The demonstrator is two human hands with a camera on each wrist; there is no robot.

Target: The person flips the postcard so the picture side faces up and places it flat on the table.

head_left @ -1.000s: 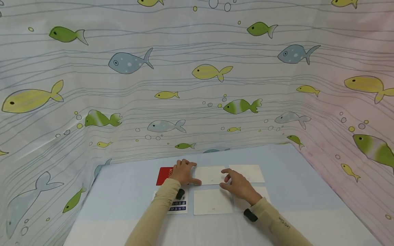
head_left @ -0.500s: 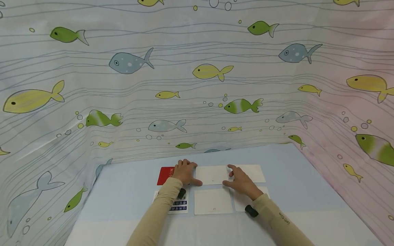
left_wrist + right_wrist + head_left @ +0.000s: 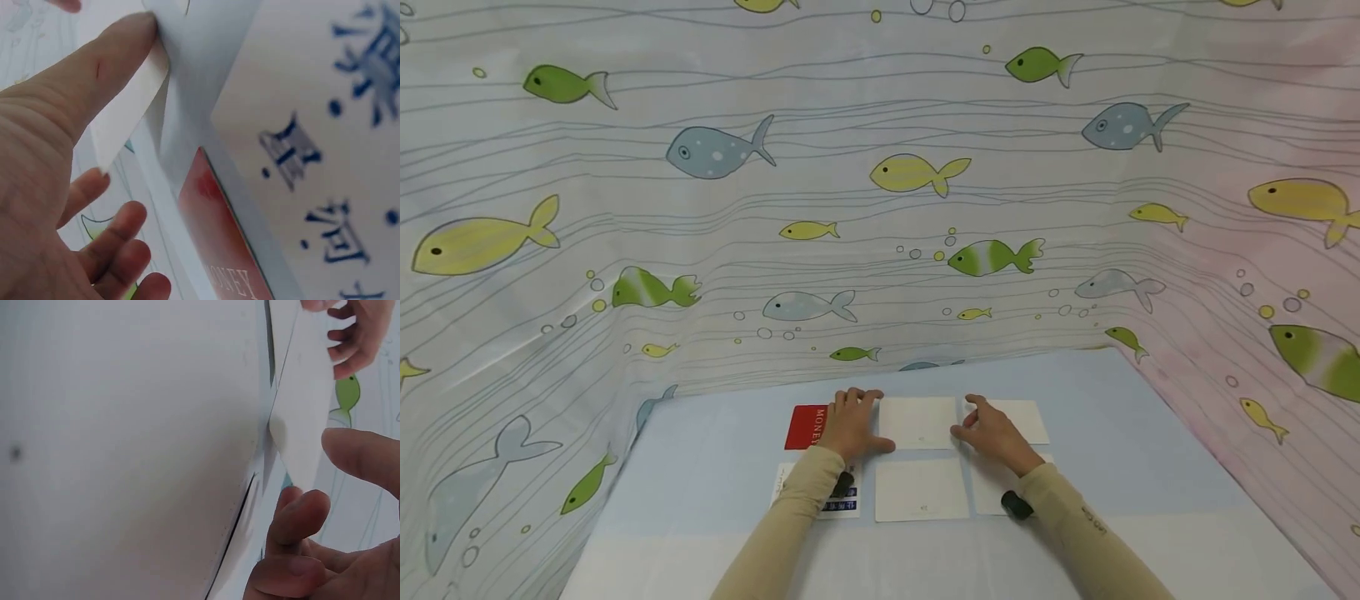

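A white card (image 3: 917, 421) in the middle of the back row is tilted slightly up off the table, as its raised edge in the left wrist view shows. My left hand (image 3: 850, 427) holds the card's left side, thumb at the near corner and index finger at the far one. At the opposite side, my right hand (image 3: 996, 437) holds it between thumb and index finger; one fingertip meets a corner in the right wrist view. Partly under my left hand lies a red card (image 3: 801, 427) printed "MONEY".
A card with blue characters (image 3: 294, 150) lies below the left forearm. Other white cards lie face down: one front middle (image 3: 921, 487), one back right (image 3: 1026, 422), one front right (image 3: 988, 483). Fish-printed cloth (image 3: 805, 308) walls in the table (image 3: 700, 467).
My right hand has shifted right to the middle card's right side. That card's far edge has risen a little. The left hand has stayed nearly in place.
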